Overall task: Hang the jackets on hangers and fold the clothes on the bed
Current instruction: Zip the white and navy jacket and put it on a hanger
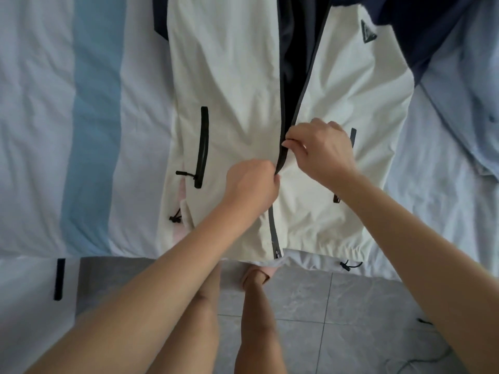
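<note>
The white and navy jacket [232,76] lies front-up on the bed [40,103], collar toward 12 o'clock, hem at the near edge. Its zipper [273,233] looks joined from the hem up to the hands and gapes open above. The left hand [252,184] has its grip clenched on the zipper. The right hand [321,149], just toward 1 o'clock, pinches the zipper's dark edge. To close it cleanly, hold the lower part taut toward 6 and draw straight toward 12, keeping the dark lining [297,63] clear.
</note>
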Available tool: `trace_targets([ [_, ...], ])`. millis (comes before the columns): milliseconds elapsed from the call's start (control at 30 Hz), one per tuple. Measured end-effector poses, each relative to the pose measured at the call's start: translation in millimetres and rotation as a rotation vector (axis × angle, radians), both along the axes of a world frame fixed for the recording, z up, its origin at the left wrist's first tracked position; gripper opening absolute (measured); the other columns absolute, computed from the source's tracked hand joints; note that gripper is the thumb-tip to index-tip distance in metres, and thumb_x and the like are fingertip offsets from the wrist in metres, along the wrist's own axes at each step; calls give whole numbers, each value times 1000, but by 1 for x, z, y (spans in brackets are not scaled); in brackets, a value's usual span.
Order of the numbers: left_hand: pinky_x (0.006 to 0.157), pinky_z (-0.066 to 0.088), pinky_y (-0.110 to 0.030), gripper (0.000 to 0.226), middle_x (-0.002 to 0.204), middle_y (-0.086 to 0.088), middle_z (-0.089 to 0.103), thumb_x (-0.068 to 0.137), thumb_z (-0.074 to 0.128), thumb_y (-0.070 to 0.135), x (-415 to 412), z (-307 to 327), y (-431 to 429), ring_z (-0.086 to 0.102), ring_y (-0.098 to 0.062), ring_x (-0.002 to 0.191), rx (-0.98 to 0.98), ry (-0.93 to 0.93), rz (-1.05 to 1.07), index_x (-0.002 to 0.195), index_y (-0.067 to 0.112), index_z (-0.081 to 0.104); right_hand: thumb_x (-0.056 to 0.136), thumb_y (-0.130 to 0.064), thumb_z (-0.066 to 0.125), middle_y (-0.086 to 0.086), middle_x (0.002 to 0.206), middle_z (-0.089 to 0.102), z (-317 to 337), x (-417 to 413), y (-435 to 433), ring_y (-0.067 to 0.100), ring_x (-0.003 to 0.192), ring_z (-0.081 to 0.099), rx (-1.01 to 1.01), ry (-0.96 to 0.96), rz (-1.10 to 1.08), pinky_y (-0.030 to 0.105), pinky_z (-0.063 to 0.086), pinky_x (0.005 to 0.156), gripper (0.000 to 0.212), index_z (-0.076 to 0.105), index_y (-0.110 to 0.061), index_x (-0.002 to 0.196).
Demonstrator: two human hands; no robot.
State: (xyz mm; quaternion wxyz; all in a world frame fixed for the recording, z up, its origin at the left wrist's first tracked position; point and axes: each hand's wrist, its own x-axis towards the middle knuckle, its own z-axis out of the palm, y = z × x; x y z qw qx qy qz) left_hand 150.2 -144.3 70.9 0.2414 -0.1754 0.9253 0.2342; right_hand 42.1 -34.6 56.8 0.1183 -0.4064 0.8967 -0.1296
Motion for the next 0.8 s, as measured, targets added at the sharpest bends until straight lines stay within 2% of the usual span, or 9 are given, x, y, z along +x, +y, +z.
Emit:
trace_targets([
  [133, 63, 30, -30, 26, 73, 0, 44, 99, 39, 31, 4, 7, -7, 46, -24, 74, 10, 8, -50, 77, 19, 42, 94, -26, 51, 2, 83, 70, -5, -31, -16, 28, 84, 54, 57, 29, -80, 35, 30, 75, 21, 68, -15, 90],
  [300, 59, 28, -30, 30, 63, 6, 37, 100, 37, 34, 0, 12, -24, 43, -21, 69, 46, 0, -121, 74, 19, 39, 97, -27, 46, 1, 93, 70, -7, -57, -35, 27, 91, 53, 84, 96, -225, 33, 25, 81, 23, 66, -16, 95],
  [400, 62, 29, -29, 29, 74, 4, 47, 100, 34, 40, 7, 15, -27, 44, -20, 71, -7, -54, -182, 80, 21, 44, 97, -22, 45, 2, 87, 65, -13, -39, -41, 28, 82, 54, -16, 13, -331, 32, 27, 69, 21, 62, -13, 90],
  [467, 62, 30, -30, 33, 84, 0, 58, 99, 33, 45, 3, 15, -32, 49, -22, 74, -24, -51, -115, 83, 19, 47, 95, -19, 47, 5, 78, 60, -11, -30, -41, 28, 71, 52, -140, -57, -382, 31, 26, 60, 19, 60, -9, 84],
  [533, 62, 32, -32, 41, 93, -3, 61, 96, 33, 53, -17, 13, -40, 56, -25, 83, -39, 23, -8, 89, 16, 50, 94, -18, 49, 5, 74, 59, -8, -32, -36, 27, 66, 50, -186, -62, -368, 32, 26, 57, 19, 60, -8, 83],
  [600, 61, 35, -32, 47, 93, -2, 60, 93, 37, 59, -48, 10, -47, 58, -24, 85, -43, 121, 37, 94, 14, 53, 93, -18, 49, 4, 73, 59, -3, -38, -34, 26, 65, 51, -184, -75, -307, 32, 28, 56, 19, 61, -8, 83],
  [733, 59, 32, -29, 28, 79, 0, 58, 97, 43, 38, -101, 8, -48, 59, -26, 80, 67, 137, 10, 85, 17, 56, 91, -22, 46, 1, 72, 62, 4, -53, -33, 26, 65, 55, -132, -29, -145, 29, 31, 59, 23, 62, -11, 79],
  [800, 54, 27, -28, 26, 63, 5, 48, 93, 49, 30, -111, 8, -46, 56, -24, 69, 113, 115, 3, 70, 17, 50, 89, -25, 44, 0, 68, 61, 6, -68, -32, 26, 64, 55, -98, 28, -113, 31, 36, 59, 25, 62, -13, 77],
])
